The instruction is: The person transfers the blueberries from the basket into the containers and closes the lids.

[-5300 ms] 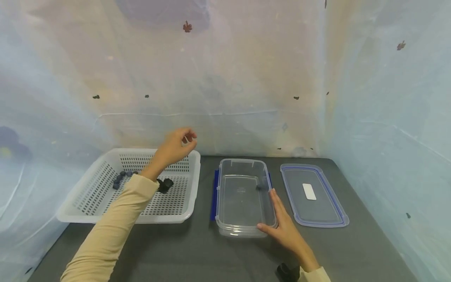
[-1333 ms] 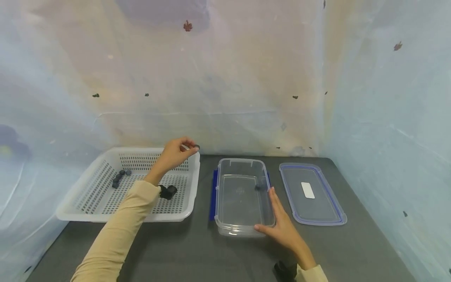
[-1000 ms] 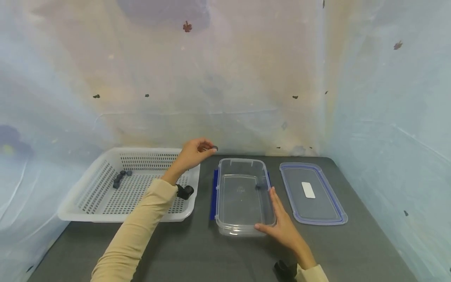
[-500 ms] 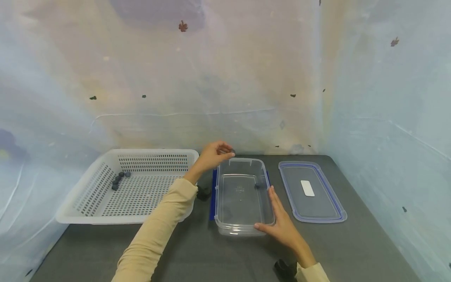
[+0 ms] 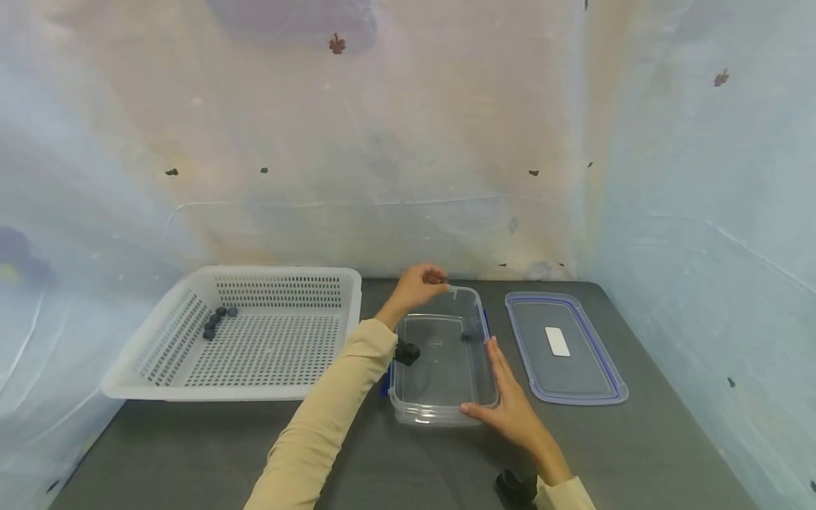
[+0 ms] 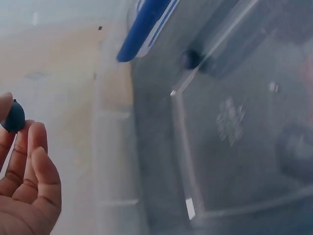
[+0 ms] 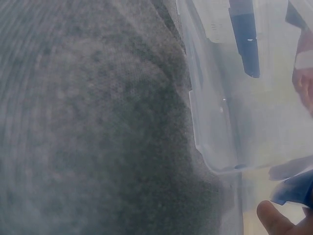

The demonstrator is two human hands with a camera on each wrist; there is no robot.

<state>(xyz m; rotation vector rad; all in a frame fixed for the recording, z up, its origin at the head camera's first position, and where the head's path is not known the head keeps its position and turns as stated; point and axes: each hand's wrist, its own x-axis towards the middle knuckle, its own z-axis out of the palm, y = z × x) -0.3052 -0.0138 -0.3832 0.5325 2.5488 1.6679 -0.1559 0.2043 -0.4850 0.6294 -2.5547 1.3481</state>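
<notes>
My left hand (image 5: 417,289) is over the far left corner of a clear plastic food container (image 5: 440,418). In the left wrist view, its thumb and fingers pinch a blueberry (image 6: 15,117), with the other fingers loosely bent. Another blueberry (image 5: 468,336) lies in the container towards its right side. My right hand (image 5: 515,409) rests against the container's near right corner, thumb at the front and fingers straight along the right side. A thumb tip (image 6: 6,104) partly covers the held berry. Several more blueberries (image 5: 210,326) lie in the white basket (image 5: 255,394).
The basket, with slotted walls, stands on the left of the dark grey table (image 5: 408,474). A clear lid (image 5: 574,379) with a blue seal and a white label (image 5: 557,341) lies flat on the right. A blue side clip (image 6: 144,29) hangs on the container. Patterned sheeting (image 5: 408,156) encloses the table.
My left hand has taken a blueberry from the basket and carried it right, over the basket's rim to the container. Fewer blueberries lie in the basket. The right hand stays at the container.
</notes>
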